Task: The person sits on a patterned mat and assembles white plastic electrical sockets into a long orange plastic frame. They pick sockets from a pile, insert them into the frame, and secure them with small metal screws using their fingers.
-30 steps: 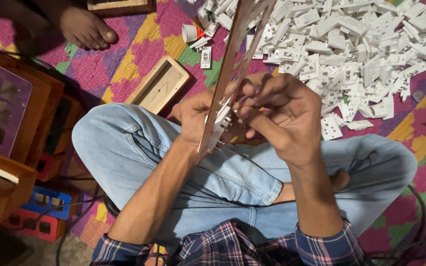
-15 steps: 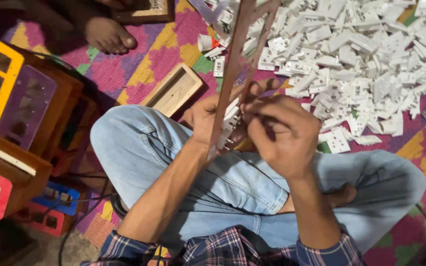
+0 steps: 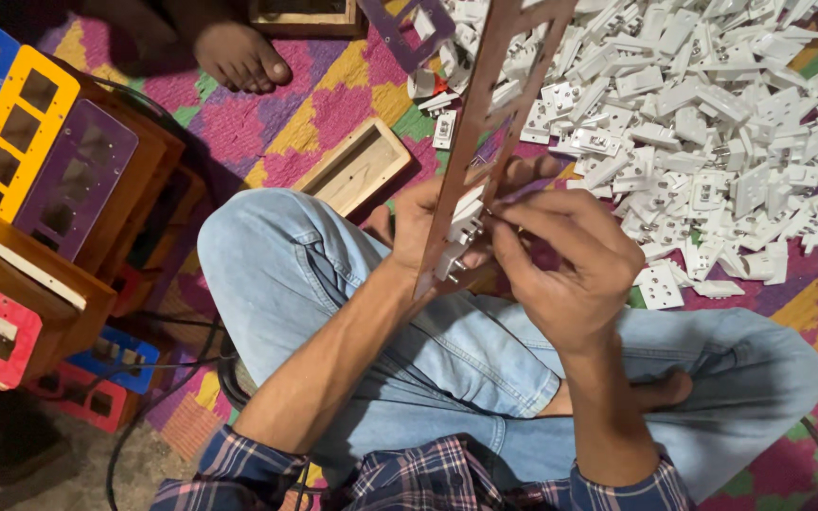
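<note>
Both hands, left (image 3: 418, 222) and right (image 3: 570, 270), grip a long brown slotted panel (image 3: 485, 123) mid-frame, white plastic sockets (image 3: 461, 241) seated in it.

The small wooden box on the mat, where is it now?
In the head view the wooden box lies on the colourful mat, upper middle-left, just beyond the person's raised knee, left of the brown panel, and below another person's bare foot.

no pkgs, no labels, no signs, no screens in view, nothing w/ print
</note>
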